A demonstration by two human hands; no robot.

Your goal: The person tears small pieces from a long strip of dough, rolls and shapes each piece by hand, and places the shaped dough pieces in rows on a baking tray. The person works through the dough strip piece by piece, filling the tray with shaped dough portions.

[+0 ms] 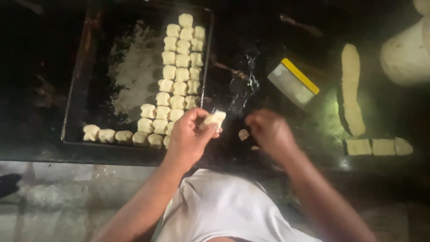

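A small piece of dough [214, 120] sits pinched in the fingers [200, 121] of the left hand [188, 136], held above the dark worktop [40, 67] just off the lower right corner of the baking tray [76, 89]. The left hand's fingers are closed on it, thumb on one side and fingertips on the other.

The right hand [271, 134] hovers close by to the right, its fingers curled inward; the view is blurred, so whether they hold anything cannot be told. Between the two hands lies a small dough scrap [243, 134] on the worktop, with a narrow gap on either side of it.

The tray is black with a raised rim. Shaped dough pieces [181, 60] fill three tight columns along its right edge and run in a row [121, 136] along its near edge toward the left corner. The left and middle of the tray's floor are open, dusted with a patch of flour [139, 76].

Right of the tray, beyond a strip of bare worktop, a scraper [293, 83] with a yellow handle lies at an angle. Farther right, well apart from the hands, a long dough strip [351, 87] lies lengthwise, with three cut squares [378, 147] in a row at its near end. A large dough mass [407, 54] sits at the upper right corner of the view. The near edge of the worktop runs just below the hands, above the person's white garment [224, 206].
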